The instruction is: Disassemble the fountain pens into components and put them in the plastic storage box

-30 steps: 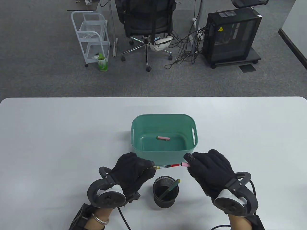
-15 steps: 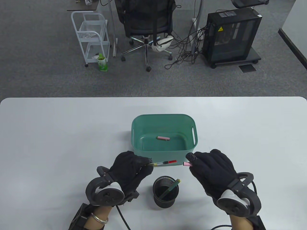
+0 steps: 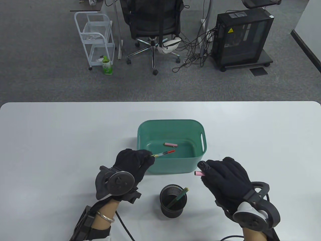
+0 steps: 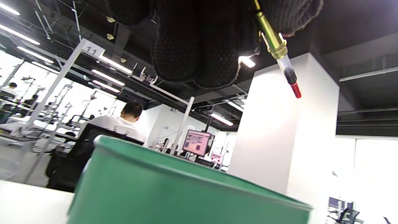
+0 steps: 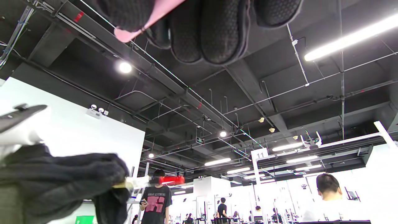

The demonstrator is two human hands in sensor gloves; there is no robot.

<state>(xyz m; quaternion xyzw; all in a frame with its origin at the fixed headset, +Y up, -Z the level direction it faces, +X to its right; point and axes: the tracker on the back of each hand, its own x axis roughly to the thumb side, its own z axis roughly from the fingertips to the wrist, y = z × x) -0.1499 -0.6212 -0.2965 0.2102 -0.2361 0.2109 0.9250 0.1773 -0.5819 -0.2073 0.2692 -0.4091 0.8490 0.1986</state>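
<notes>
Over the near-left rim of the box, my left hand pinches the gold end of the pen's inner section, its red tip jutting out above the box's inside. My right hand waits just outside the box's near-right corner, fingers curled round the pink barrel. One pink part already lies on the box floor. From the cup near the box's front a green pen sticks up. I judge the risk is in the release: the section is tilted and close to the rim, so letting go early could bounce it off the wall onto the table. My right hand's path to the box passes near the cup and could tip it.
</notes>
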